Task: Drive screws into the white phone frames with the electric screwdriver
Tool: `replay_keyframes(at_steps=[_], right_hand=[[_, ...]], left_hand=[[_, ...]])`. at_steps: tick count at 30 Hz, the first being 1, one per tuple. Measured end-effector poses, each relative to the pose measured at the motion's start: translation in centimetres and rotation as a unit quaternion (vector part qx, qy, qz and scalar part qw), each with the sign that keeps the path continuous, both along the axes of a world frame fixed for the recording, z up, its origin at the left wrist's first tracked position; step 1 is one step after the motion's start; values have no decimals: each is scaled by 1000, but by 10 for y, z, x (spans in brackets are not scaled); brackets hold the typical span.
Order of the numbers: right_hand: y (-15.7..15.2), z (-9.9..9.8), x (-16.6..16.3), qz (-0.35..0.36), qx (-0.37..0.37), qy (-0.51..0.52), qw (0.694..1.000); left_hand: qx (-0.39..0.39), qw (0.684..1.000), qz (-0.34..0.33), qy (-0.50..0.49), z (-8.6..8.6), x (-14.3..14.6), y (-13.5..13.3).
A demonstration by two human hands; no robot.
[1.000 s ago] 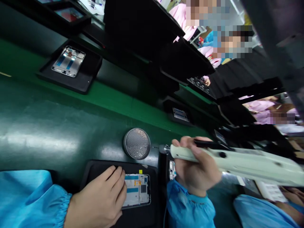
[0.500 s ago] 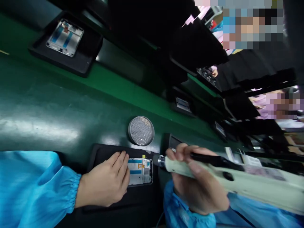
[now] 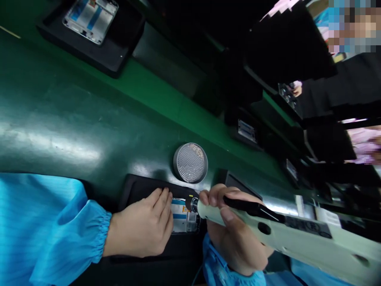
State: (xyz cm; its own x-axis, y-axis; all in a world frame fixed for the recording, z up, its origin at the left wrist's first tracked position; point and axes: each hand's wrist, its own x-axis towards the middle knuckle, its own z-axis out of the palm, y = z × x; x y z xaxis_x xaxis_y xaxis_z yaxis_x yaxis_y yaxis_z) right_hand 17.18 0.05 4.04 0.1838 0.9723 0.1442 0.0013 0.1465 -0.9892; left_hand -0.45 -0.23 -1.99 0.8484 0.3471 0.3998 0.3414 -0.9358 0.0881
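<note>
One screwdriver (image 3: 285, 234) lowered onto phone (image 3: 182, 217); right hand (image 3: 236, 242) grips it; left hand (image 3: 143, 228) flat

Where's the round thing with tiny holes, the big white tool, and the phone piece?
round mesh dish (image 3: 190, 163): head view, centre of its perforated top.
electric screwdriver (image 3: 312, 248): head view, pale body behind the gripping hand.
phone frame (image 3: 181, 217): head view, exposed strip between the two hands.

Dark green bench top (image 3: 59, 119), pretty glossy, with overhead light smeared across it in white patches. A brighter green belt (image 3: 154, 95) runs behind it, carrying a black tray (image 3: 125, 37). Black shelving (image 3: 285, 51) looms above, and there's a pink-sleeved co-worker (image 3: 363, 143) far off at the right.
</note>
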Motion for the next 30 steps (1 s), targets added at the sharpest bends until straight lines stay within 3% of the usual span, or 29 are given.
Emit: replay_keyframes(at_steps=[16,30], right_hand=[[1,-1,-3,22,24,-14,999],[-4,-9,8,66,22,-41,997]], left_hand=[[-6,1000,0,-5,2,0,1],[-89,996,-10,11,5,2,7]])
